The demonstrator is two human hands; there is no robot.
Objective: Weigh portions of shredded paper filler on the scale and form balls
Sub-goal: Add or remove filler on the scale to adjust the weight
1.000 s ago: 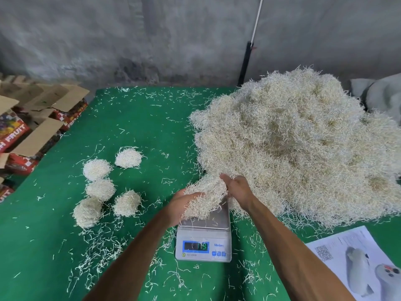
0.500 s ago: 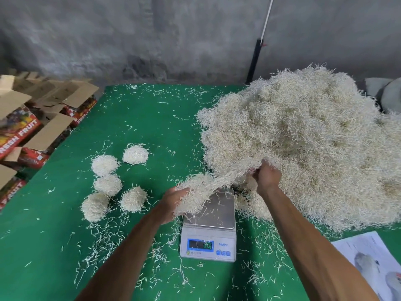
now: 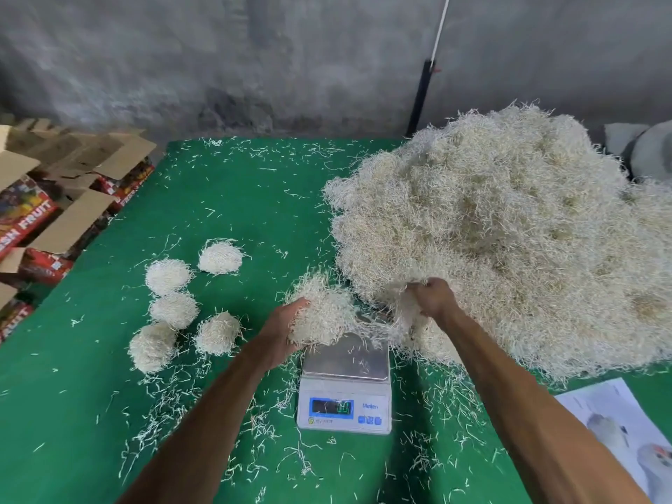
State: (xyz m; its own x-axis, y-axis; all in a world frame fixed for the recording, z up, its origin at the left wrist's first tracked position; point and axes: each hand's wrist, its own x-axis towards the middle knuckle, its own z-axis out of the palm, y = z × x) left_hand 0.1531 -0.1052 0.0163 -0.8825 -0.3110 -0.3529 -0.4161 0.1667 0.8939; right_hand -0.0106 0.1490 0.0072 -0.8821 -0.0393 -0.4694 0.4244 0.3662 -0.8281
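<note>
Green table (image 3: 232,198) lies open beyond balls (image 3: 220,258).

Grey concrete wall (image 3: 291,60); green-covered table (image 3: 91,412); cardboard boxes (image 3: 54,198) stacked left.

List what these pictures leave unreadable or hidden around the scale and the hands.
- Scale display: head view, digits blurred, no reading.
- Scale platform's far edge: covered by the clump the left hand holds.
- Right hand fingers: buried in the filler pile.
- Printed sheet: cut by the frame's right and bottom edges.
- Fruit boxes: cut by the left edge.
</note>
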